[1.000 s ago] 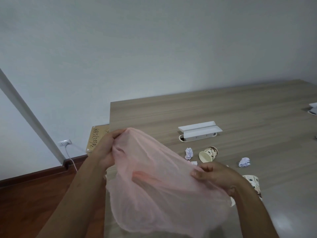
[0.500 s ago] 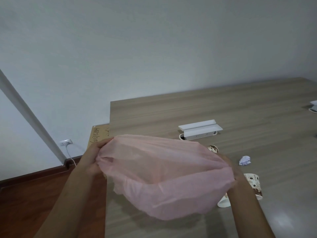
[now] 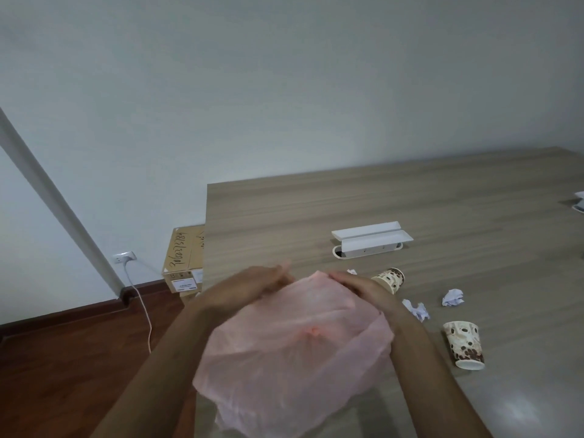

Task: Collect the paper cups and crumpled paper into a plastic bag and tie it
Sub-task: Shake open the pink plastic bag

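Both hands have drawn together since the earlier frame, bunching the bag's far edge where before they stretched its mouth wide. Left hand (image 3: 252, 287) lies over the pink bag (image 3: 294, 358) at its far left top, fingers fairly straight and blurred, so whether they pinch the film cannot be told. Right hand (image 3: 360, 287) curls its fingers over the far right edge of the bag and grips it. Nothing can be made out inside the bag through the film. It hangs over the near left part of the table (image 3: 442, 200).

Just right of the right hand a cup (image 3: 389, 279) lies on its side; its inside cannot be seen. Paper balls (image 3: 417, 309) (image 3: 453, 297) lie further right, and a scrap (image 3: 351, 271) peeks past the fingers. Nearer and to the right, a second cup (image 3: 464, 349) lies on its side.
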